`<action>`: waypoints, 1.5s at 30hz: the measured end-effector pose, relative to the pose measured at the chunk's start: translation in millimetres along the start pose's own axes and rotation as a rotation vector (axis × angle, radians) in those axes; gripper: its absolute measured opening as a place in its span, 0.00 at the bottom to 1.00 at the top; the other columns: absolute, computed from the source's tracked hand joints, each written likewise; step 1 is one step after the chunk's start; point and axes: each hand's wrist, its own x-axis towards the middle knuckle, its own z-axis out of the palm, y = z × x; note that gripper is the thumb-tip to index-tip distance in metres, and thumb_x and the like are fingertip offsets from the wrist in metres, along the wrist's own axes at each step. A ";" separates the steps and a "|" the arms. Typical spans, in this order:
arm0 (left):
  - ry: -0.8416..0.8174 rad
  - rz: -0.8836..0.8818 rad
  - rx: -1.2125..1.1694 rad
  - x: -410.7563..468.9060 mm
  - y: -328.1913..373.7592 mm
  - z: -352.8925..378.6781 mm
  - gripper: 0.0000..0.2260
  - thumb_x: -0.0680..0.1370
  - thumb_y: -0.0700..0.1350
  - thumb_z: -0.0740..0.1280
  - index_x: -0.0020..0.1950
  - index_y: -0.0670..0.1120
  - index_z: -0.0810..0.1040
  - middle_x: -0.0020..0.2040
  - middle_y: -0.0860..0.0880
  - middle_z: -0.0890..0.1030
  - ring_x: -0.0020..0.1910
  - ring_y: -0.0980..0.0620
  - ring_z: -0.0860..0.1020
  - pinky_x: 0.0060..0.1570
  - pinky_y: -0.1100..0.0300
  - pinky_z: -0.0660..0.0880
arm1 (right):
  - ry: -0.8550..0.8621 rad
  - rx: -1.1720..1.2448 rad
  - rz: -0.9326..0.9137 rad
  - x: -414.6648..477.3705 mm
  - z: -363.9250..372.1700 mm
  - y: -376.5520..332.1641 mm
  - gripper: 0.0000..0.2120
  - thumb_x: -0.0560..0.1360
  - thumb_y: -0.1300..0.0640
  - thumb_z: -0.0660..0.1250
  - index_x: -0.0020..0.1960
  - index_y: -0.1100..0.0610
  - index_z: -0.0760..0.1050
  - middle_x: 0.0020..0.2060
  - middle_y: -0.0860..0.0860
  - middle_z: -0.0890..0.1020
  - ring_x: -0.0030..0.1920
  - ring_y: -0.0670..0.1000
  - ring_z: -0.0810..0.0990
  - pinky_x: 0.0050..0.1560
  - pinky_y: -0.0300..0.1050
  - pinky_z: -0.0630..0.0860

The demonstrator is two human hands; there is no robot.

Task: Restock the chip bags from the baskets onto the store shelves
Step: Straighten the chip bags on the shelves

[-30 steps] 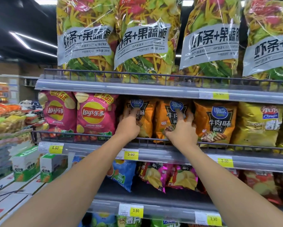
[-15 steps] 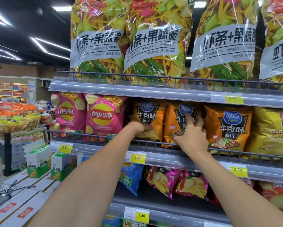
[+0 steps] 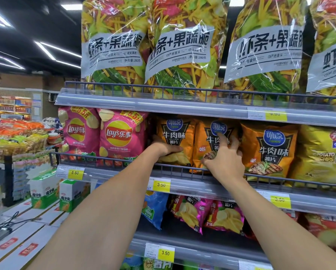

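- your right fingertips [image 3: 220, 135] were spread apart and pressed flat on the front of the second orange foil chip bag [image 3: 207, 145]; your right hand [image 3: 224, 161] gripped nothing.
- your left hand [image 3: 164, 150] had its fingers curled round the lower left edge of the first orange foil chip bag [image 3: 173, 136].
- both bags stood upright, touching, on the grey metal middle shelf [image 3: 202, 189], beside the pink crinkly chip bags [image 3: 122, 137].
- you seemed to be seating and facing them; next, i judged, a gentle release without toppling them, then more from a basket, none in view.

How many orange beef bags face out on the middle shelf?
3: left bag held by the left hand, middle bag pressed by the right hand, right bag untouched. More may hide behind.
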 end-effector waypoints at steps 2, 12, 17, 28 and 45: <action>0.026 0.018 -0.007 1.9 -1.9 0.8 0.67 0.62 0.61 0.85 0.84 0.41 0.44 0.83 0.41 0.59 0.81 0.42 0.62 0.78 0.48 0.64 | 0.004 0.001 0.002 0.1 0.5 0.0 0.46 0.71 0.41 0.77 0.79 0.40 0.53 0.80 0.52 0.52 0.72 0.65 0.65 0.55 0.58 0.79; 0.078 0.082 -0.020 -9.2 0.8 0.1 0.63 0.65 0.54 0.85 0.84 0.41 0.44 0.80 0.42 0.64 0.79 0.42 0.64 0.78 0.47 0.64 | 0.007 0.000 -0.005 0.3 0.3 0.5 0.47 0.71 0.40 0.77 0.80 0.42 0.52 0.80 0.53 0.52 0.72 0.65 0.66 0.56 0.58 0.79; 0.114 0.073 0.003 -14.9 3.1 -0.6 0.63 0.64 0.56 0.86 0.84 0.42 0.46 0.79 0.41 0.65 0.78 0.40 0.66 0.77 0.46 0.66 | -0.016 0.018 0.002 1.5 -1.1 -0.1 0.52 0.67 0.35 0.78 0.80 0.41 0.50 0.80 0.53 0.51 0.72 0.66 0.66 0.57 0.59 0.79; 0.148 0.038 0.175 -37.9 10.6 -13.3 0.59 0.71 0.56 0.81 0.83 0.40 0.42 0.79 0.39 0.68 0.76 0.39 0.69 0.74 0.45 0.70 | 0.038 0.001 0.049 -5.3 -4.4 -3.6 0.47 0.70 0.44 0.79 0.79 0.45 0.55 0.78 0.56 0.56 0.70 0.65 0.68 0.54 0.60 0.80; 0.410 0.514 0.507 -104.5 -14.9 10.7 0.13 0.79 0.49 0.73 0.60 0.48 0.76 0.58 0.47 0.78 0.58 0.43 0.78 0.55 0.45 0.79 | -0.011 0.014 0.029 -4.2 -4.8 -2.3 0.49 0.70 0.41 0.78 0.81 0.44 0.52 0.80 0.55 0.52 0.72 0.65 0.67 0.57 0.59 0.78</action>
